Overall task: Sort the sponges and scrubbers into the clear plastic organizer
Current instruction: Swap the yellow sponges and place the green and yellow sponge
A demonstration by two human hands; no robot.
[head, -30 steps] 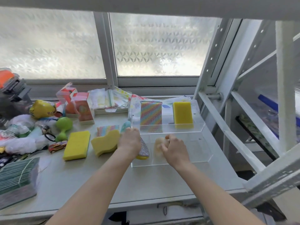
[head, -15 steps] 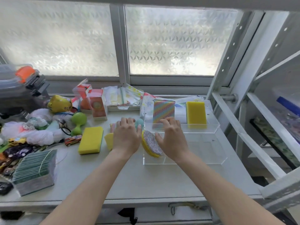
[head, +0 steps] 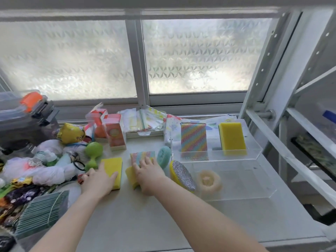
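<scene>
My left hand (head: 97,180) grips the near end of a flat yellow sponge (head: 112,165), thumb on its left edge and fingers on its right. My right hand (head: 149,173) lies flat over a wavy yellow sponge (head: 129,176), fingertips touching a small rainbow sponge (head: 142,155). A teal round scrubber (head: 163,155) sits beside them. The clear organizer (head: 254,158) stands to the right. Its back section holds a rainbow sponge (head: 193,140) and a yellow sponge (head: 232,136). Its front section holds a silver-and-yellow scrubber (head: 182,176) and a beige round scrubber (head: 209,181).
Clutter fills the table's left side: a green toy (head: 92,153), red boxes (head: 116,136), white plastic bags (head: 47,171), a green striped stack (head: 42,213). A white metal shelf frame (head: 283,142) stands at the right, a frosted window behind.
Both hands moved left, away from the organizer. The silver-and-yellow scrubber they held now stands alone in the front section. My left hand went to the flat yellow sponge, my right to the wavy one.
</scene>
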